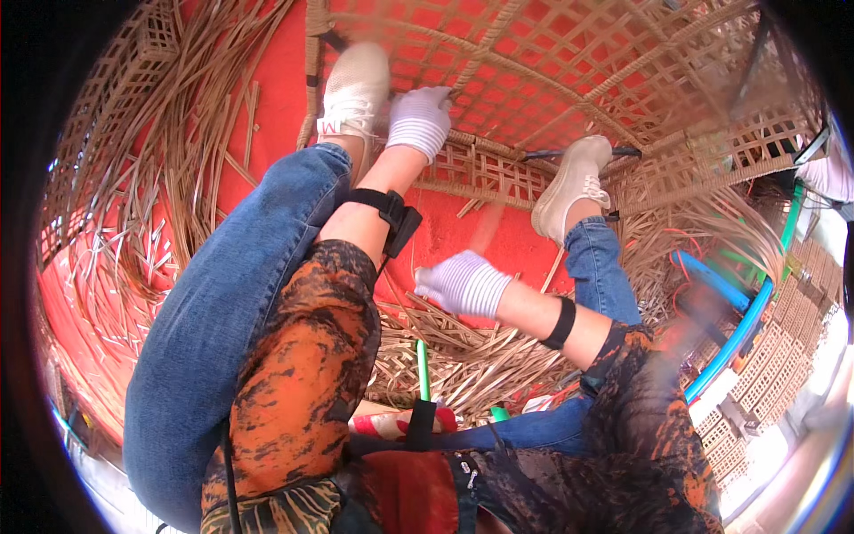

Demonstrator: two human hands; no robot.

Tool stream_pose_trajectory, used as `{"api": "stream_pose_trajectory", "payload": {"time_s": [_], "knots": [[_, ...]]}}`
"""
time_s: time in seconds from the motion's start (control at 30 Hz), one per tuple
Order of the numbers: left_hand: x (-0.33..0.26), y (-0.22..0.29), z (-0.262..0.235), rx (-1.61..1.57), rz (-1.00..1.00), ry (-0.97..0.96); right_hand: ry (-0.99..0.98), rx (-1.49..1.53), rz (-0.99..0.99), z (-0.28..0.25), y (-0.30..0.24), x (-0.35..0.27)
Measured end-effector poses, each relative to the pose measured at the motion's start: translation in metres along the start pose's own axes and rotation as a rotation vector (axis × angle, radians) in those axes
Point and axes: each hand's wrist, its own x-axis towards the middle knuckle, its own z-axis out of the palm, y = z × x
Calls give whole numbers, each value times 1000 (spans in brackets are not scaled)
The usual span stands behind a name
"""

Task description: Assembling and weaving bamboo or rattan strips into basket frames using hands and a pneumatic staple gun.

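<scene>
Two gloved hands at a cane lattice

Left hand [420,120] is closed on the lattice [551,71] rim beside one shoe [354,93]; right hand [463,283] hovers over loose strips [463,356], grip unclear; second shoe [569,187] rests on the rim.

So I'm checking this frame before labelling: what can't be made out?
Head view:
- Left hand: glove and blur hide the fingers; grip on the lattice unclear.
- Right hand: motion-blurred; whether it holds a strip unclear.
- Strip pile: partly behind the sleeves.
- Right rim: blurred.
</scene>
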Motion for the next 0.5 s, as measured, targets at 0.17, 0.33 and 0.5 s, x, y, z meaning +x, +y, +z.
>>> {"api": "stream_pose_trajectory", "payload": {"time_s": [0.17,0.33,0.5], "knots": [[22,-32,34,-796,-239,4,866,-152,26,-42,120,26],[39,-39,33,-1057,-499,-190,651,1016,-37,-114,163,68],[63,-46,46,-775,-625,-242,585,367,180,-128,165,81]]}}
